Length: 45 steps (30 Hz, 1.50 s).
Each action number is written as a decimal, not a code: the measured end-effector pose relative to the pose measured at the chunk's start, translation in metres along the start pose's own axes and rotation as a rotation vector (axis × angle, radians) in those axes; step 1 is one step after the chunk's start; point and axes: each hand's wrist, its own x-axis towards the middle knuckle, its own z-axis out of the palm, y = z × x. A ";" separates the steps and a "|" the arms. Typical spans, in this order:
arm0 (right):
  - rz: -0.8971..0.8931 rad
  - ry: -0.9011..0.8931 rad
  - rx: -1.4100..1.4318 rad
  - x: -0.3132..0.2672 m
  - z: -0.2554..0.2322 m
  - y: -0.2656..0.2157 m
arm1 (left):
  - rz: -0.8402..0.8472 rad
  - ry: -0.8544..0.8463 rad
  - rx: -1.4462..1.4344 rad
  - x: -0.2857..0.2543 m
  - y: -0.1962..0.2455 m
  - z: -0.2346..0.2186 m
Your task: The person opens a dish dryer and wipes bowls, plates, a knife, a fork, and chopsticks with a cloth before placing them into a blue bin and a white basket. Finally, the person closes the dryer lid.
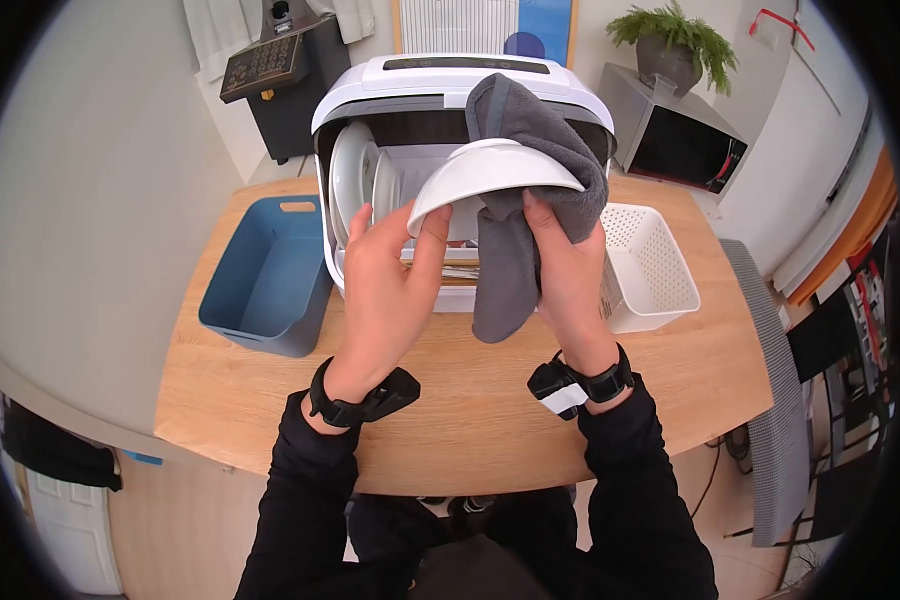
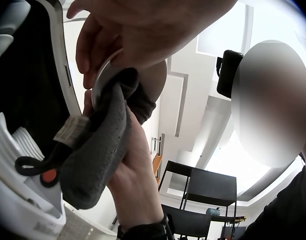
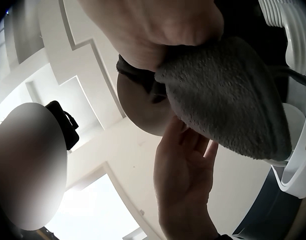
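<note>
A white bowl (image 1: 495, 170), tilted with its outside facing up, is held between both hands in front of the white appliance's opening. The left hand (image 1: 390, 275) pinches the bowl's left rim, thumb underneath. At the other side, the right hand (image 1: 570, 270) grips a dark grey cloth (image 1: 510, 270) wrapped round the bowl's right edge, and part of the cloth hangs down. In the left wrist view the cloth (image 2: 95, 155) reaches inside the bowl (image 2: 155, 82). The right wrist view has the left hand (image 3: 185, 180) touching the bowl (image 3: 138, 102) beside the cloth (image 3: 218, 95).
Behind the hands, the white appliance (image 1: 460, 72) stands with its front open and white plates (image 1: 353, 175) upright inside at left. A blue basket (image 1: 265, 270) stands left of it, a white perforated basket (image 1: 655, 265) right. A microwave (image 1: 685, 140) with a potted plant (image 1: 670, 55) is back right.
</note>
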 end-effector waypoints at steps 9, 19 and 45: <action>-0.025 0.100 -0.061 -0.005 0.006 0.001 | -0.192 -0.189 -0.353 -0.001 -0.007 0.009; -0.350 -0.054 -0.681 -0.001 -0.012 0.002 | 0.267 0.133 0.511 0.003 -0.012 -0.007; -0.404 -0.021 -0.844 0.004 -0.016 0.004 | 0.362 0.228 0.603 0.004 -0.012 -0.007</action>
